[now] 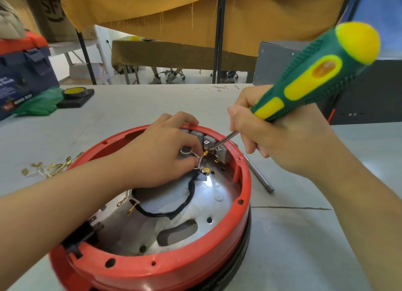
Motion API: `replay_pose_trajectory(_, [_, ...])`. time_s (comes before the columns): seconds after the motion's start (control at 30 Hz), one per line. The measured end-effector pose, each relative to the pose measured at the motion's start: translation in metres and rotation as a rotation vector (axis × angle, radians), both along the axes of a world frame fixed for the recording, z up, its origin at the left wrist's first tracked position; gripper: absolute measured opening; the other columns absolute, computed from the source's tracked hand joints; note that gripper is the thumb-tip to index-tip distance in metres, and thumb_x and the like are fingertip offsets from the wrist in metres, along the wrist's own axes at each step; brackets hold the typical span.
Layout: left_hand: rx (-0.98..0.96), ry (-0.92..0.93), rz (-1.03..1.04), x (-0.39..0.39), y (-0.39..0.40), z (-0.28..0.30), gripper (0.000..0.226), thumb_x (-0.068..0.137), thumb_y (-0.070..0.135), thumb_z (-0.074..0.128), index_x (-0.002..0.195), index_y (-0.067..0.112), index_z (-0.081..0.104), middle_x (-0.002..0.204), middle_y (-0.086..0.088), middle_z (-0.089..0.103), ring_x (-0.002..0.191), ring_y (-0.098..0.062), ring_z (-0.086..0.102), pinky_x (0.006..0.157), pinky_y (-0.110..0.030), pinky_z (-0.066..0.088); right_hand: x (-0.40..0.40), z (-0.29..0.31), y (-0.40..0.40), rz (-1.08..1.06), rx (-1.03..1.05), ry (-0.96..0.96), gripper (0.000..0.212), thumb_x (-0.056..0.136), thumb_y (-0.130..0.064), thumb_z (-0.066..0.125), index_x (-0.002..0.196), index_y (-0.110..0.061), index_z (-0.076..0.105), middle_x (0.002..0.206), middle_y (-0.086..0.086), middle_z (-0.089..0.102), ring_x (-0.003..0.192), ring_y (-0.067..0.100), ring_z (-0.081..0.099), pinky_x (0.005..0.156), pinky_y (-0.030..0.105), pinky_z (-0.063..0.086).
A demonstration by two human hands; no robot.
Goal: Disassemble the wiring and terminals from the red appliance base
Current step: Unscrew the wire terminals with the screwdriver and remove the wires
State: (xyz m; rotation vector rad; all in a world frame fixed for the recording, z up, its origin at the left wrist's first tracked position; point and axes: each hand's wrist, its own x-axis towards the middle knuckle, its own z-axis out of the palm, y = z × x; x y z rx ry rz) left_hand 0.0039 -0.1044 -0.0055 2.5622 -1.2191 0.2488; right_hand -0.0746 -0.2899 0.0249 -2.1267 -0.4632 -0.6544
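1. Nearest on the grey counter (304, 247) stands the red appliance base (165, 266), a round shell open at the top, with a metal plate (202, 206) inside and a black sleeved wire (174, 210) curving across it.
2. Within the base, toward its far side, the left hand (165, 153) curls over the rim and pinches a white wire (199, 160) with brass terminals (205, 170) beside the grey switch blocks (217, 148).
3. Just right of that, the right hand (280, 140) grips a green and yellow screwdriver (313, 75); its metal tip touches a terminal on the blocks.
4. Right of the base, a grey metal rod (260, 175) lies on the counter, near the rim.
5. Left of the base lies a loose cluster of removed wires and brass terminals (49, 166).
6. Farther left sit a green bag (37, 105), a black pad carrying a roll of yellow tape (75, 92), and a blue and red toolbox (24, 73).
7. Beyond the counter hangs a mustard cloth (174, 10).
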Motion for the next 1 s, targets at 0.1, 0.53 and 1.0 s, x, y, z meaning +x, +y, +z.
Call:
replay_pose_trajectory(0.1, [-0.003,0.0,-0.002,0.0,0.0,0.0,0.014,0.083,0.039,0.059,0.093,0.037,0.069,0.137,0.008,0.037,0.118,-0.015,0.036,0.099,-0.026,0.029,-0.001,0.0,0.003,0.004,-0.037,-0.031,0.03,0.086,-0.013,0.056,0.06,0.001,0.05,0.059,0.011,0.052,0.047,0.006,0.046,0.05,0.007,0.034])
replay_pose_trajectory(0.53, [0.015,0.007,-0.009,0.002,0.002,0.0,0.016,0.085,0.041,0.059,0.097,0.038,0.068,0.14,0.01,0.033,0.122,-0.013,0.031,0.101,-0.026,0.027,0.005,-0.008,0.012,-0.134,0.163,-0.033,0.039,0.081,-0.02,0.047,0.067,0.017,0.044,0.051,0.024,0.039,0.038,0.011,0.038,0.042,0.02,0.034])
replay_pose_trajectory(1.0, [0.03,0.001,-0.004,0.001,0.001,0.001,0.017,0.085,0.041,0.057,0.098,0.038,0.068,0.141,0.01,0.031,0.123,-0.013,0.031,0.099,-0.023,0.026,0.01,-0.013,0.01,-0.111,0.335,0.011,0.038,0.08,-0.021,0.047,0.069,0.015,0.043,0.039,0.007,0.038,0.031,0.006,0.039,0.038,0.011,0.03])
